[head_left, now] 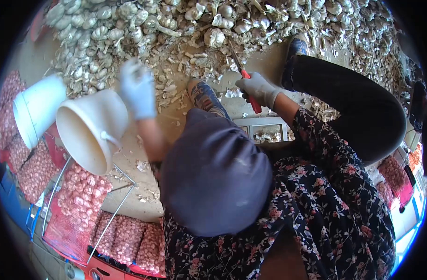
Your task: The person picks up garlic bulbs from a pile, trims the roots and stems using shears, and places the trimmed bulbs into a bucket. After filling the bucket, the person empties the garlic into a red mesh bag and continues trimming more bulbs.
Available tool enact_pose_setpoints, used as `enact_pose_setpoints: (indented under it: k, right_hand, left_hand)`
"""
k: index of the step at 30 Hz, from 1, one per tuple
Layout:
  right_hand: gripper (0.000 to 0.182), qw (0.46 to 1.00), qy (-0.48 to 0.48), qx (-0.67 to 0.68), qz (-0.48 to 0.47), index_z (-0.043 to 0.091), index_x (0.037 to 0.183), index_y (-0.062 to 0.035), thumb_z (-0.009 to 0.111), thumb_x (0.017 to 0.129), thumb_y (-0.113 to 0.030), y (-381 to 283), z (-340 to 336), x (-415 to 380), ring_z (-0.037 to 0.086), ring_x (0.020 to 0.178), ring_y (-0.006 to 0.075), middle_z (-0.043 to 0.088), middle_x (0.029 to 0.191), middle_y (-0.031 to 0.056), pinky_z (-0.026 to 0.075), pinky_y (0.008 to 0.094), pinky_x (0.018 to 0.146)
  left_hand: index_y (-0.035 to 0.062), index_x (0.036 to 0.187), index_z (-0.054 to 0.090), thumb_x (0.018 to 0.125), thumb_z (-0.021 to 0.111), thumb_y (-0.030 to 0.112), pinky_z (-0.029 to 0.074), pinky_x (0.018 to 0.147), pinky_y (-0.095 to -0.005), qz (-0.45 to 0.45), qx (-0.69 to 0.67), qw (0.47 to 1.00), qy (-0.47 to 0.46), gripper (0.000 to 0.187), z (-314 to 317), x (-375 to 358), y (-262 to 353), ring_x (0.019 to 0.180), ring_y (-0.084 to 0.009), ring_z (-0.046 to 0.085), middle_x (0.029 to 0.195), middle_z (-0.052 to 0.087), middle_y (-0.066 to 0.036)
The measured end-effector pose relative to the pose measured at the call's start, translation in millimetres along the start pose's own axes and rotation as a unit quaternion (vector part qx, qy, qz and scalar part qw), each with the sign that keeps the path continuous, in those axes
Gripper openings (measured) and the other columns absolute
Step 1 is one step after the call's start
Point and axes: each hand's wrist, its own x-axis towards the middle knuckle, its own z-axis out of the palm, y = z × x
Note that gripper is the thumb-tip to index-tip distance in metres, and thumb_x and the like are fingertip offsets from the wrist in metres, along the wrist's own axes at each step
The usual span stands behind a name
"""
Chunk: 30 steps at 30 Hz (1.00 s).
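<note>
My right hand (260, 88), in a pale work glove, is wrapped round the red handle of a pair of shears (244, 73). Their dark metal blades point up toward the garlic heap (218, 37), which spreads across the top of the view. On the left, my left hand (138, 88), also gloved, is smeared by motion. Its fingers are too blurred to show whether anything is in them. It is just to the right of a white bucket (94, 109) with a handle, whose opening appears toward the lower left.
Another white bucket (38, 109) stands farther left. Mesh sacks (122, 238) of garlic stand at the lower left. A metal frame (124, 186) surrounds a partly filled sack (80, 196). Grey fabric (215, 177) and a black trouser leg (348, 93) fill the middle and right.
</note>
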Motion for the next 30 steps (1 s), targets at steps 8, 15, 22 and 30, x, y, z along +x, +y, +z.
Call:
enact_pose_setpoints:
  k: [8, 15, 22, 30]
  right_hand:
    - [0.024, 0.999, -0.024, 0.010, 0.037, 0.052, 0.080, 0.0013, 0.062, 0.079, -0.020, -24.7, -7.2, 37.0, 0.053, 0.053, 0.0191, 0.053, 0.066, 0.0078, 0.046, 0.0370, 0.045]
    - [0.026, 0.984, -0.162, -0.070, 0.033, 0.056, 0.078, 0.0030, 0.058, 0.080, -0.023, -27.1, 7.1, 17.8, 0.062, 0.065, 0.0269, 0.059, 0.071, 0.0137, 0.052, 0.0446, 0.059]
    - [0.040, 0.897, 0.035, -0.408, -0.169, 0.053, 0.108, -0.0002, 0.050, 0.086, -0.034, 9.7, 16.2, -9.4, 0.059, 0.100, 0.0386, 0.062, 0.101, 0.0256, 0.046, 0.0445, 0.086]
    - [0.038, 0.862, 0.048, -0.419, -0.282, 0.050, 0.106, -0.0005, 0.053, 0.085, -0.033, -8.0, 40.0, -25.3, 0.060, 0.092, 0.0408, 0.062, 0.096, 0.0251, 0.046, 0.0467, 0.082]
  left_hand:
    - [0.0195, 0.133, 0.038, 0.075, 0.061, 0.009, 0.042, 0.098, -0.0428, 0.023, 0.133, 0.888, -0.439, 0.064, 180.3, 26.2, 5.6, 0.120, -0.0391, 0.047, 0.140, 0.038, -0.019]
    - [0.0028, 0.121, 0.048, 0.061, 0.079, 0.019, 0.043, 0.093, -0.0360, -0.226, -0.083, 0.911, -0.334, 0.070, 139.6, -53.4, -43.0, 0.109, -0.0308, 0.055, 0.118, 0.056, -0.021]
    - [-0.0102, 0.097, 0.055, 0.054, 0.083, 0.037, 0.048, 0.078, -0.0390, -0.314, -0.054, 0.933, -0.168, 0.069, 91.6, -69.5, -14.9, 0.084, -0.0308, 0.062, 0.092, 0.064, -0.021]
    - [-0.0081, 0.091, 0.059, 0.057, 0.077, 0.044, 0.048, 0.079, -0.0403, -0.303, -0.025, 0.910, -0.280, 0.064, 57.1, -58.4, 12.3, 0.092, -0.0372, 0.062, 0.097, 0.063, -0.028]
